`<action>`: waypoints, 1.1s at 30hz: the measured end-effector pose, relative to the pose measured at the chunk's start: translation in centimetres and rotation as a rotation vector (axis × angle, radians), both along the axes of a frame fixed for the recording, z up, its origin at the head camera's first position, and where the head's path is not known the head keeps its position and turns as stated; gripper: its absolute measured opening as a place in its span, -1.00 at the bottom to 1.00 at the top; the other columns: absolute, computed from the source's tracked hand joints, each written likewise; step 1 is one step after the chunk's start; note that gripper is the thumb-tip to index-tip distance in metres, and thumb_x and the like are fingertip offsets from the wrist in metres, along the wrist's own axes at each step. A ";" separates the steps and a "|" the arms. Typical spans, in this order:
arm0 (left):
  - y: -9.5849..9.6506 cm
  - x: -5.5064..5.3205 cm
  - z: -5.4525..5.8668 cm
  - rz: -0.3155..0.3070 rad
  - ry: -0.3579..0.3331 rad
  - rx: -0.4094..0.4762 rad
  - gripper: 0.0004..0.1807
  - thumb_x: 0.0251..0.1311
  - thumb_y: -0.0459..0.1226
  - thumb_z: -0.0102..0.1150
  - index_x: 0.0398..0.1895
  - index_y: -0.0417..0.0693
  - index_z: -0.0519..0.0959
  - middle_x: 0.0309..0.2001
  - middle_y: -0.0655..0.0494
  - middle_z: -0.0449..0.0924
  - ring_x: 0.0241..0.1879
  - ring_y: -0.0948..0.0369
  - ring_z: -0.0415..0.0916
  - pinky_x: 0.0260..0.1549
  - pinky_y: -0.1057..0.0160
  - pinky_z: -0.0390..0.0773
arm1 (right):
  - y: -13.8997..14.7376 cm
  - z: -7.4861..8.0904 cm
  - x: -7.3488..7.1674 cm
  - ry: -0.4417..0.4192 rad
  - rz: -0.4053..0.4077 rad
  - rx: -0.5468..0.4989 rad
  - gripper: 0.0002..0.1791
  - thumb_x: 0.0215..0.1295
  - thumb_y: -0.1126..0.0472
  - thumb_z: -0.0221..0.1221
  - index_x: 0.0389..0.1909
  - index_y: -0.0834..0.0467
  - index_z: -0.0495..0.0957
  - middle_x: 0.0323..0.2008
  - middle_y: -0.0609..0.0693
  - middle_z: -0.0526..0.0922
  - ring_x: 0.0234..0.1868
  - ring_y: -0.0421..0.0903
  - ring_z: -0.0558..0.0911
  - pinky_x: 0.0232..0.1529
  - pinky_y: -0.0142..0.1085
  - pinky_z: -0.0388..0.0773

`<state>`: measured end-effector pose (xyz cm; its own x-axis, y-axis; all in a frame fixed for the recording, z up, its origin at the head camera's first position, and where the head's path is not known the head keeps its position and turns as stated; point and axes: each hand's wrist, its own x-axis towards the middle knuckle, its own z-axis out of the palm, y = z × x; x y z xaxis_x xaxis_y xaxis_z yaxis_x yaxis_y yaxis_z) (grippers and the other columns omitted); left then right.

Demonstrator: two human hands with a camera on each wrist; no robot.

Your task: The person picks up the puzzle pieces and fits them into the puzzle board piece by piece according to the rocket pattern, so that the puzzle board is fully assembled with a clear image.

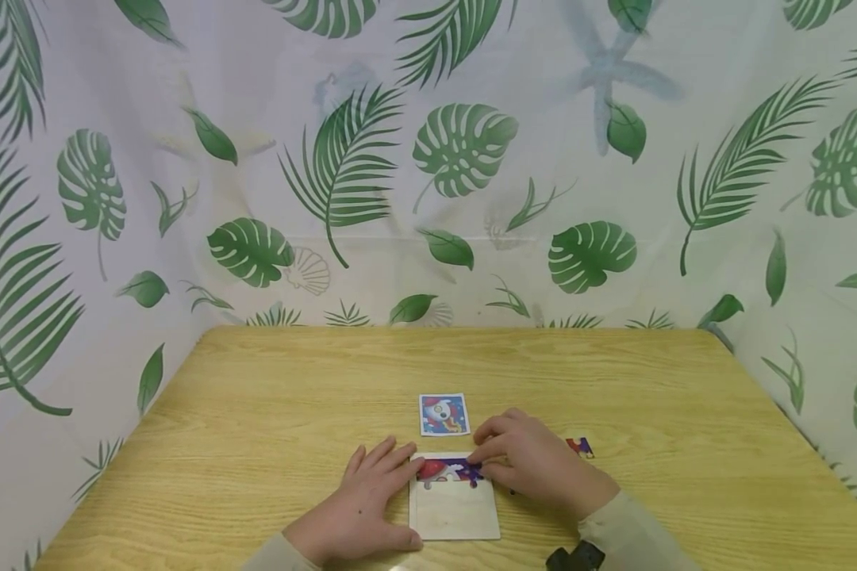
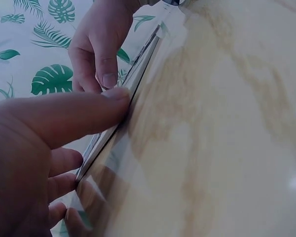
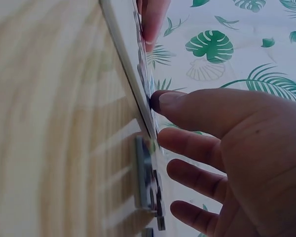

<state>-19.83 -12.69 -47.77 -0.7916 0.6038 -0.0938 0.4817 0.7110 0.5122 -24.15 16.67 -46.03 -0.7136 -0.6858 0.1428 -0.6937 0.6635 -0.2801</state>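
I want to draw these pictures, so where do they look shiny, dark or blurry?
Head view: brightest, with the board evenly lit; left wrist view: dimmer, the left hand shadowed, a white glare spot on the tabletop at the picture's right edge; right wrist view: dim too, the loose puzzle pieces soft-edged, pale and dark streaks beside them.

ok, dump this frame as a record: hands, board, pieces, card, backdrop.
left hand: along the board's left edge, touching it
right hand: fingertips at the right end of the placed pieces
board: far strip covered by placed pieces, near part bare
loose pieces: on table, right of board
card: beyond board
backdrop: white, green leaves
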 end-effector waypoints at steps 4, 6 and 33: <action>-0.1 0.0 0.0 0.002 -0.006 0.012 0.07 0.05 0.32 0.29 0.59 0.09 0.19 0.60 0.14 0.02 0.59 -0.03 -0.24 0.42 -0.33 -0.31 | 0.4 -0.1 -0.2 -0.043 -0.034 -0.045 -0.84 0.36 0.11 0.29 -0.12 -0.12 0.78 0.01 -0.14 0.64 0.05 -0.07 0.53 0.09 0.00 0.53; -0.2 -0.1 -0.1 0.000 -0.008 0.019 0.08 0.04 0.33 0.30 0.59 0.10 0.19 0.60 0.14 0.02 0.59 -0.03 -0.24 0.42 -0.33 -0.32 | 0.8 -0.2 -0.3 -0.080 -0.077 -0.087 -0.84 0.36 0.11 0.29 -0.11 -0.11 0.77 0.02 -0.16 0.62 0.07 -0.06 0.52 0.12 0.01 0.52; -0.2 0.1 -0.5 0.016 0.035 0.028 0.09 0.02 0.27 0.34 0.58 0.01 0.21 0.60 0.10 0.01 0.58 -0.03 -0.23 0.44 -0.27 -0.34 | 6.4 -1.0 -1.5 -0.271 -0.276 -0.195 -0.72 0.21 0.08 0.37 -0.04 -0.16 0.70 0.17 -0.02 0.47 0.22 0.14 0.40 0.18 0.16 0.42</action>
<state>-19.71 -12.90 -48.27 -0.8035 0.5933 -0.0492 0.4884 0.7042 0.5153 -25.63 23.04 -47.03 -0.8959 -0.4431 0.0332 -0.3823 0.7305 -0.5658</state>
